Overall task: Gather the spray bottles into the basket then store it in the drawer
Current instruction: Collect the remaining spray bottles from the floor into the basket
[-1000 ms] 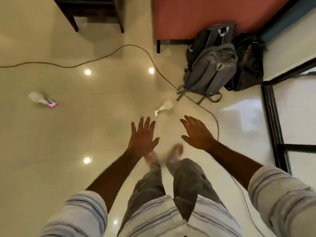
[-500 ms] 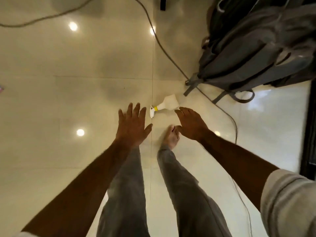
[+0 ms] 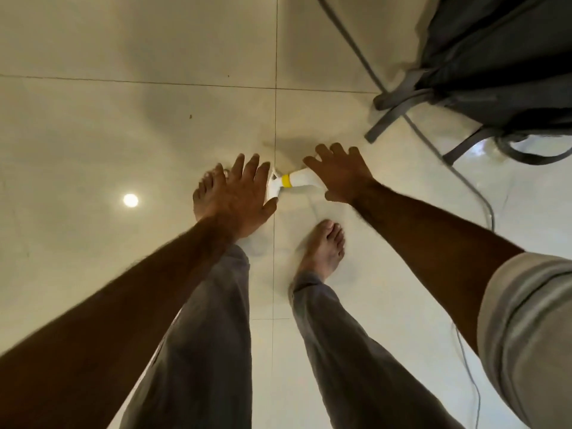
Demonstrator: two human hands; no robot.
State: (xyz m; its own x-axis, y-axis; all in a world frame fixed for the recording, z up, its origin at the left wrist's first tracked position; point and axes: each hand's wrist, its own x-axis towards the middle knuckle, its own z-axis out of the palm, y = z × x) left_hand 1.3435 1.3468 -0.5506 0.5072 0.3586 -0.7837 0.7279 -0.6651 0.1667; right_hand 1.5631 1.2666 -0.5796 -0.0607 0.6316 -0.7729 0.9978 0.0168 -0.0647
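- Here, right hand [image 3: 340, 176], fingers spread, lies over the spray bottle [image 3: 294, 181] on the floor; no grip shown.
- Left hand [image 3: 238, 199] open, empty.
- Basket, drawer unseen; gathering barely begun.

Dim, warm light; a ceiling lamp glares off the glossy floor [image 3: 93, 125] at left, forearms motion-blurred, edges wide-angle stretched.

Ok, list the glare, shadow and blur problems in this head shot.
Head view: a round lamp reflection glares off the glossy floor; a soft shadow pools behind the spray bottle; the left hand and right hand are slightly motion-blurred; wide-angle distortion stretches the forearms.
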